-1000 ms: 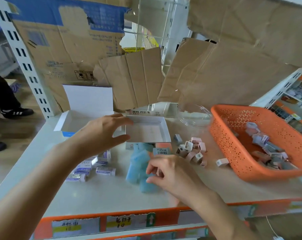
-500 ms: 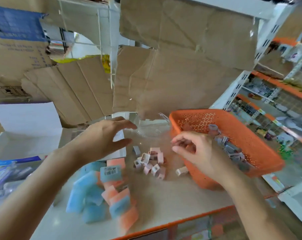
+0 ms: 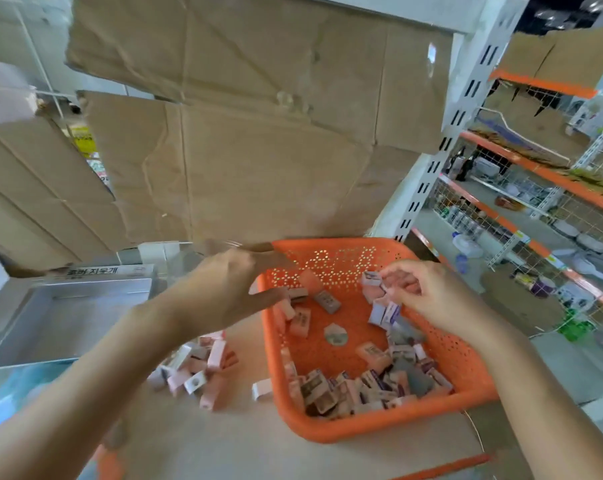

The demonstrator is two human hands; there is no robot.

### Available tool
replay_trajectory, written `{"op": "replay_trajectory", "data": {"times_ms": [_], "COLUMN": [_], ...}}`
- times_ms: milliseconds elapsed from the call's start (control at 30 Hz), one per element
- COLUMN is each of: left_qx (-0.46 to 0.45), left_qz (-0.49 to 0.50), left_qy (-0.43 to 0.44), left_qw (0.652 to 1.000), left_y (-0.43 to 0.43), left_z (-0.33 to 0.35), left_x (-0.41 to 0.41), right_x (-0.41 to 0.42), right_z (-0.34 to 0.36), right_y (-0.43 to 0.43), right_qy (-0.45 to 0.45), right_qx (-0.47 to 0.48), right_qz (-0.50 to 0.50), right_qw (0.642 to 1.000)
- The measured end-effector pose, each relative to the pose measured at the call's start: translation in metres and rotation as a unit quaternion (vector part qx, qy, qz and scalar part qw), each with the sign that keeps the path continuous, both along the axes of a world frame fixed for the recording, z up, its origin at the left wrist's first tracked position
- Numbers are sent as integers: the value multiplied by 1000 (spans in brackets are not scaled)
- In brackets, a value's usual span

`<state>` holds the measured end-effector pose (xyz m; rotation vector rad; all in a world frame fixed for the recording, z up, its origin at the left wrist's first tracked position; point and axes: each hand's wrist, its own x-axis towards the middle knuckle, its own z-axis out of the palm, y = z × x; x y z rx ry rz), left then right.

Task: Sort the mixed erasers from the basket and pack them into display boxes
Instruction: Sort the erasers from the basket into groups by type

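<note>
Pinching erasers (image 3: 372, 280) with my right hand (image 3: 431, 301) inside the basket (image 3: 379, 433) for sorting; my left hand (image 3: 223, 289) hovers open to receive.

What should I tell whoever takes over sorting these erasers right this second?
Left hand: open, fingers reaching over the left rim of the basket; I see nothing held.
Right hand: pinching a few erasers above the basket.
Mixed erasers: mostly in the basket's near corner.
Done: a pink pile sorted out beside the basket, on its left.
Left: the box at far left is open, nothing visible inside. Finish sorting, then pack.
</note>
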<state>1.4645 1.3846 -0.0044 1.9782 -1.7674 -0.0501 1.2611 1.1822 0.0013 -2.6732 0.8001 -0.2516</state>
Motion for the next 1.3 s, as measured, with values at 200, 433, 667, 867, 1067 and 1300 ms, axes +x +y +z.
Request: {"op": "replay_trajectory", "data": {"times_ms": [200, 433, 667, 867, 1067, 1300], "left_qx": [64, 146, 171, 173, 171, 162], "left_qz": [33, 95, 132, 143, 140, 140], "left_qy": [3, -27, -24, -25, -23, -5], "left_qw": [997, 984, 976, 974, 975, 977], "left_y": [-50, -84, -87, -87, -85, -84], "left_z": [-16, -35, -40, -40, -40, -39], "left_x": [-30, -42, -36, -34, -34, -36], "right_x": [16, 48, 58, 57, 58, 55], "right_z": [-6, -14, -17, -16, -19, -18], "right_y": [-40, -56, -62, -67, -70, -71], "right_qy": [81, 213, 325, 315, 306, 256], "right_qx": [0, -91, -181, -194, -233, -201], "right_qz": [51, 128, 209, 236, 251, 264], "right_qw": [995, 964, 905, 899, 888, 908]}}
